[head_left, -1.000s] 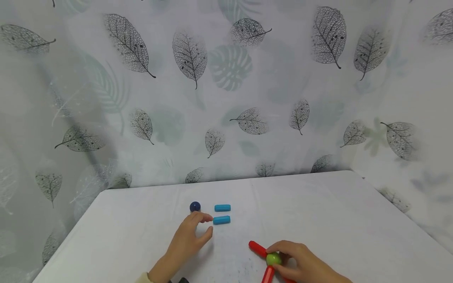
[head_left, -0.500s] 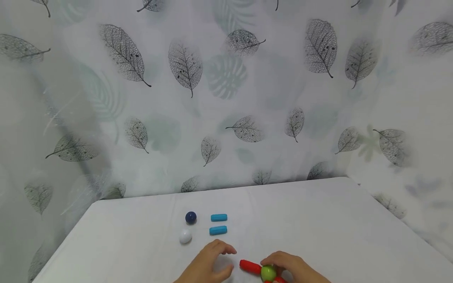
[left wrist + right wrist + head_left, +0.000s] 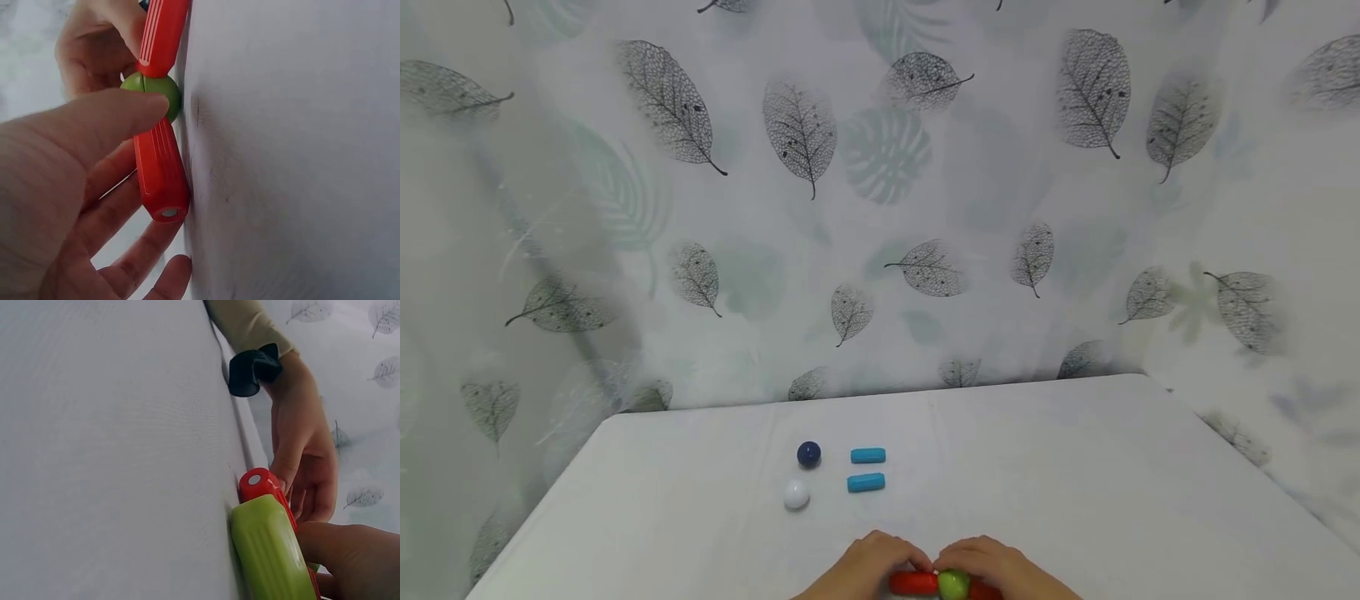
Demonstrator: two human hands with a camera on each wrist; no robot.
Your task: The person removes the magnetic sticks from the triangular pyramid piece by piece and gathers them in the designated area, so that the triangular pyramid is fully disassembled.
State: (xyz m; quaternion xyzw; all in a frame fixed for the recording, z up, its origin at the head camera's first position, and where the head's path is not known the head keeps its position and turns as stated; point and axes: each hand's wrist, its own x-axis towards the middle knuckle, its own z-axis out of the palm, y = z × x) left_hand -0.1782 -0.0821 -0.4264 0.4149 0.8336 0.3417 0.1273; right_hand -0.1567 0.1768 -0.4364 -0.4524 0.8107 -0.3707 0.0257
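Observation:
My left hand (image 3: 868, 567) grips a red rod (image 3: 161, 169) with a silvery disc in its end, like a magnetic building stick. Its thumb lies over the joint between that rod and a green ball (image 3: 953, 584). From the other side my right hand (image 3: 996, 567) holds the ball, its fingers bent over the top; its thumb is hidden in the head view. Another red rod (image 3: 164, 37) meets the ball opposite the first. In the right wrist view a light green rod (image 3: 269, 550) stands close to the camera, beside my right fingers.
Farther back on the white table (image 3: 1037, 467) lie a dark blue ball (image 3: 808, 454), a white ball (image 3: 796, 494), a blue rod (image 3: 868, 455) and a second blue rod (image 3: 866, 482). A leaf-patterned curtain (image 3: 880, 208) hangs behind the table.
My left hand has come from the blue rods toward me and to the right, and now grips the red rod. My right hand and the ball have shifted slightly left and nearer.

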